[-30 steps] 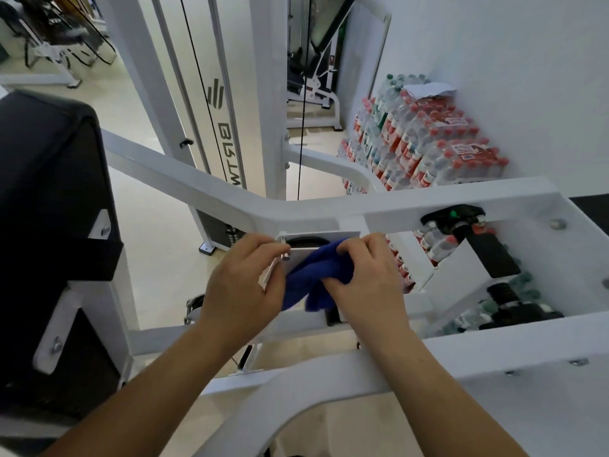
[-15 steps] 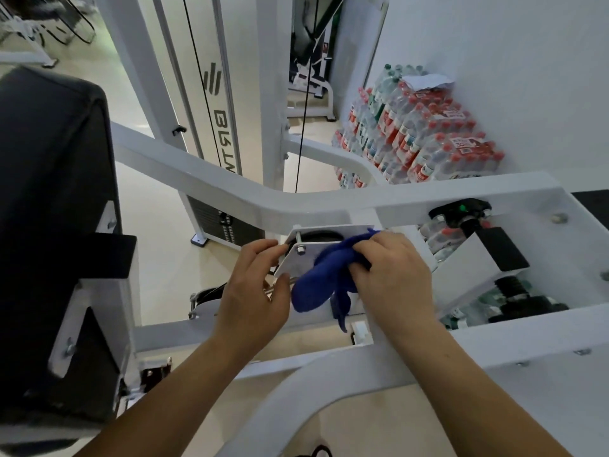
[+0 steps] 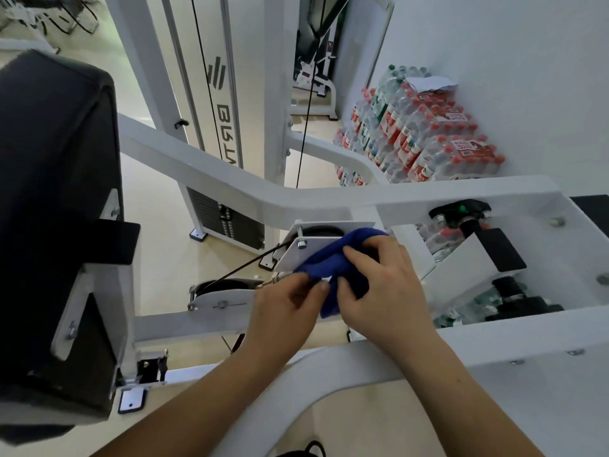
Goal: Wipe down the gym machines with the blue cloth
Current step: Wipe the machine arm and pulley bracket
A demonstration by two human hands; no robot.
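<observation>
The blue cloth (image 3: 333, 258) is bunched against a white pulley bracket (image 3: 296, 255) of the white gym machine (image 3: 230, 189). My right hand (image 3: 385, 285) presses on the cloth from the right, fingers curled over it. My left hand (image 3: 283, 308) sits just below and left of the bracket, its fingertips pinching the cloth's lower edge. A black cable (image 3: 237, 268) runs from the bracket's pulley down to a second pulley plate (image 3: 224, 296) on the left.
A black padded seat back (image 3: 56, 206) fills the left. Stacked packs of bottled water (image 3: 421, 140) stand against the white wall at the right. A black adjustment knob (image 3: 461, 212) sits on the frame to the right. A weight stack (image 3: 227, 222) stands behind.
Both hands have slid down the bracket with the cloth. My left hand moved from gripping the bracket's left side to pinching the cloth below it. The view shifted slightly downward.
</observation>
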